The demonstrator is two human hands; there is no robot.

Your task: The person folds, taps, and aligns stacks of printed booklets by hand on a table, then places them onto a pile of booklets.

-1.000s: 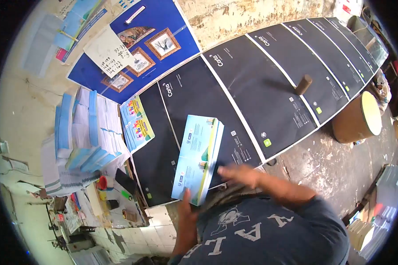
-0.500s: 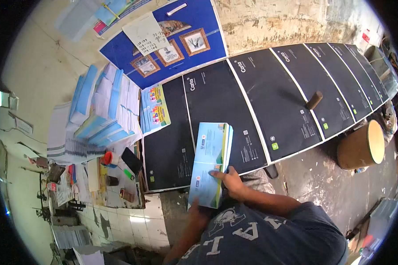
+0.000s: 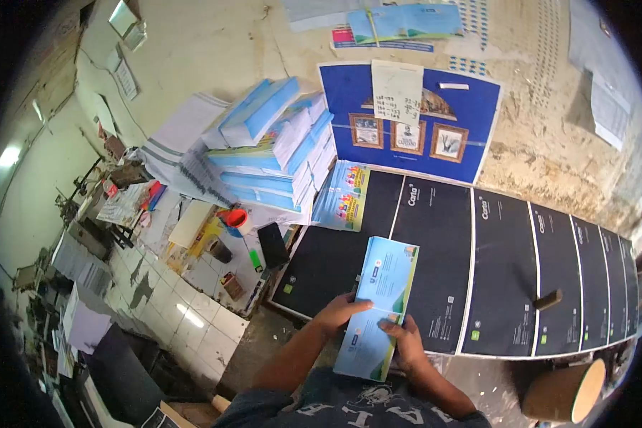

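Observation:
A stack of light-blue printed sheets [image 3: 379,285] is held over the table's near edge, tilted, with its long side running toward my body. My left hand [image 3: 341,312] grips the stack's left side, thumb on top. On the opposite side my right hand [image 3: 404,338] closes on it, thumb also on the upper face. The fingers underneath are hidden. Beyond the stack, a low pile of blue and yellow printed sheets [image 3: 344,196] lies at the table's far left corner.
Black "Carta" panels [image 3: 435,250] cover the table, and a brown cylinder [image 3: 548,299] stands on them. Left are tall paper stacks [image 3: 264,178], a phone [image 3: 272,245] and a red cup [image 3: 237,220]. A round brown bin [image 3: 565,391] stands at lower right.
My view has swung left. My left hand, lower and blurred before, now grips the stack's left side. My right hand stays on the right side.

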